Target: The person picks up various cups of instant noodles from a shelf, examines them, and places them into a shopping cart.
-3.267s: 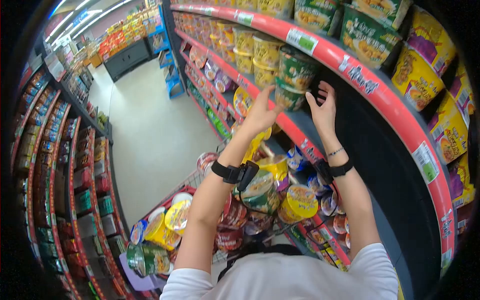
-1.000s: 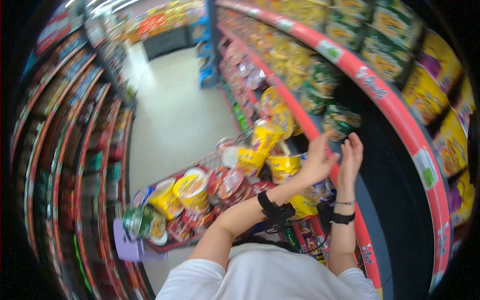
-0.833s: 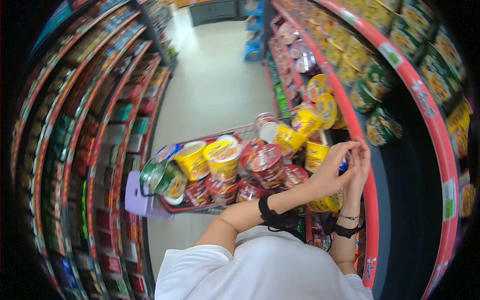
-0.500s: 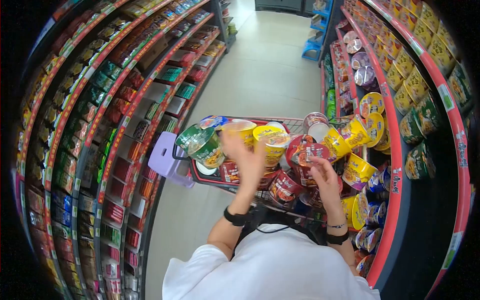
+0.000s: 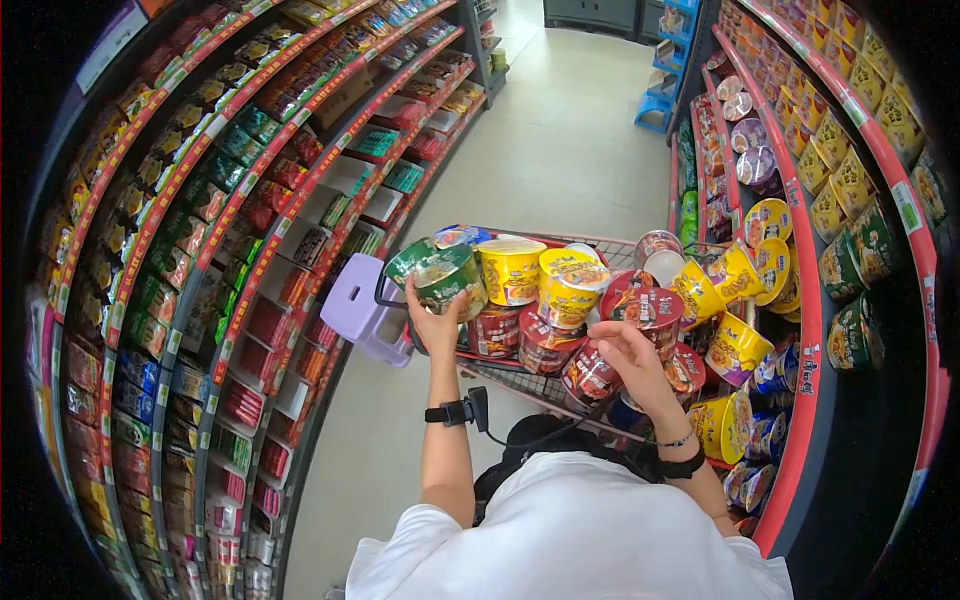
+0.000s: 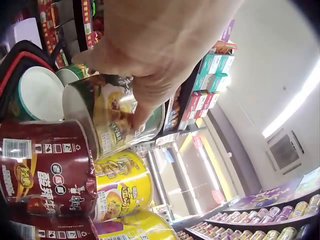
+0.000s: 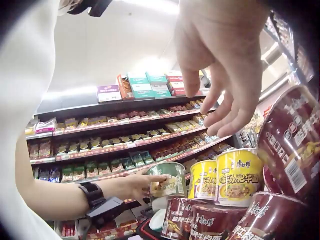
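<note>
My left hand [image 5: 436, 322] grips a green instant noodle cup [image 5: 438, 272] at the left end of the shopping cart [image 5: 625, 246]. In the left wrist view, thumb and fingers wrap round this green cup [image 6: 112, 107], which leans over on its side. My right hand [image 5: 640, 372] hovers over the cart's right half with loosely bent fingers, holding nothing. Close to it stand a large dark red noodle cup [image 5: 642, 308] and a smaller dark red cup [image 5: 590, 378]. Yellow noodle cups [image 5: 572, 285] sit between the two hands, on top of dark red ones.
A lilac plastic stool [image 5: 365, 305] stands left of the cart. Shelves of packets [image 5: 230, 200] line the left side. On the right, a red-edged shelf [image 5: 815, 330] holds green noodle cups [image 5: 852, 335], with yellow cups [image 5: 738, 345] heaped beside it. The aisle floor [image 5: 540, 140] runs ahead.
Both hands have left the green cups on the right shelf. The view has turned to the cart. My left hand swung left and took hold of the green noodle cup there.
</note>
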A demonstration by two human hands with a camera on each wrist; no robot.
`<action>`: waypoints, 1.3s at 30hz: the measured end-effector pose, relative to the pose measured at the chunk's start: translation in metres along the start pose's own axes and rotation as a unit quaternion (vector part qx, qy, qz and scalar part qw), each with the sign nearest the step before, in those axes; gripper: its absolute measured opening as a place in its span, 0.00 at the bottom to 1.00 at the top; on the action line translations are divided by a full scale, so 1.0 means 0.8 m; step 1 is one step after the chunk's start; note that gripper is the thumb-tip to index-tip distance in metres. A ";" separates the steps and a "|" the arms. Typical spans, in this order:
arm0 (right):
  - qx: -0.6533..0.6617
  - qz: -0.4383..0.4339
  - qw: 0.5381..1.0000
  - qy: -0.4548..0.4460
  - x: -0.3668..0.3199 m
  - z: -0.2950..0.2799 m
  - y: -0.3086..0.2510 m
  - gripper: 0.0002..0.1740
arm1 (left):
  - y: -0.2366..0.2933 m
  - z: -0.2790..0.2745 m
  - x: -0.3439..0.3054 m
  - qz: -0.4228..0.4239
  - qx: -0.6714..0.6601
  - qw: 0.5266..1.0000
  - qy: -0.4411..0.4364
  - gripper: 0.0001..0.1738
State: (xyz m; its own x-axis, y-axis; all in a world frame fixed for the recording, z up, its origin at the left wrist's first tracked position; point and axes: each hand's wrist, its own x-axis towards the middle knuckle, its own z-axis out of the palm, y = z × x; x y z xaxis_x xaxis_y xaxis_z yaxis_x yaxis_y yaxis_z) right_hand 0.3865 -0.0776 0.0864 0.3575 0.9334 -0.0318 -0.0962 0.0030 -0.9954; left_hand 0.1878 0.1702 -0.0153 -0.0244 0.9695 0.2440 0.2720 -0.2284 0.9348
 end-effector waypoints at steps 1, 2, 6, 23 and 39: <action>0.000 -0.003 1.000 -0.002 0.000 0.000 0.000 0.13 | 0.000 -0.002 0.000 0.002 -0.001 1.000 0.002 0.57; 0.005 0.000 1.000 0.000 -0.001 0.000 0.000 0.13 | 0.000 -0.002 -0.001 0.003 0.014 1.000 0.010 0.54; 0.017 -0.016 1.000 -0.003 0.000 -0.003 0.004 0.14 | 0.024 -0.009 -0.011 0.014 0.052 0.998 0.026 0.48; -0.211 -0.216 0.904 0.303 -0.062 -0.059 -0.041 0.63 | 0.276 0.089 -0.147 0.161 -0.190 0.865 -0.436 0.54; 0.073 -0.229 0.786 0.569 -0.232 -0.126 -0.074 0.41 | 0.383 0.189 -0.274 0.278 -0.326 0.652 -0.626 0.30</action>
State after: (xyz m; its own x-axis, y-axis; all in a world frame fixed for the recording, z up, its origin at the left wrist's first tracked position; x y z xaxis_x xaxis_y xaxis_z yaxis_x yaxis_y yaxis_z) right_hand 0.4195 -0.2869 0.1417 0.9775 -0.1036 0.1837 0.2092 0.3647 -0.9073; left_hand 0.4217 -0.0992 0.1788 0.8188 -0.0593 0.5711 -0.5721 -0.1688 0.8026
